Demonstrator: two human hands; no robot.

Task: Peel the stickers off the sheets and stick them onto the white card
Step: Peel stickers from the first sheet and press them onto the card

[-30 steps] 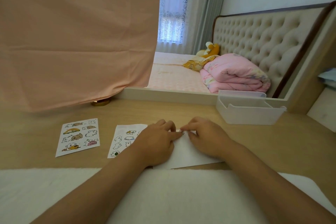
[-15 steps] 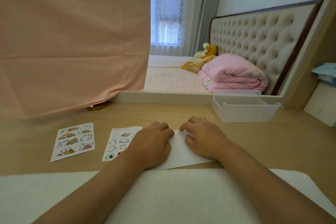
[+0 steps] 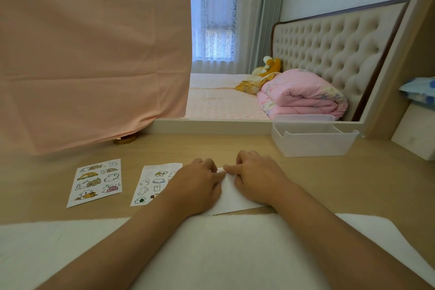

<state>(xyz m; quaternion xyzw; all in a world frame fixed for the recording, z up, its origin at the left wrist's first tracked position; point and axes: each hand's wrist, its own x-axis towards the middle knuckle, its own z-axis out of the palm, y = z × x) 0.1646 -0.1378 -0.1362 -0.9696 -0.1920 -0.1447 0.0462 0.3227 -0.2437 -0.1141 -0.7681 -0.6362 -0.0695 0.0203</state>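
White card (image 3: 229,199) lies flat beneath both hands (image 3: 197,186) (image 3: 257,181).

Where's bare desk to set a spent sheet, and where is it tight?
Free: the desk right of the right hand, in front of the bin; the strip between the left sheet and right sheet; the band from both sheets to the pink cloth. Crowded: the middle, where both hands lie on the card and the left hand overlaps the right sheet.
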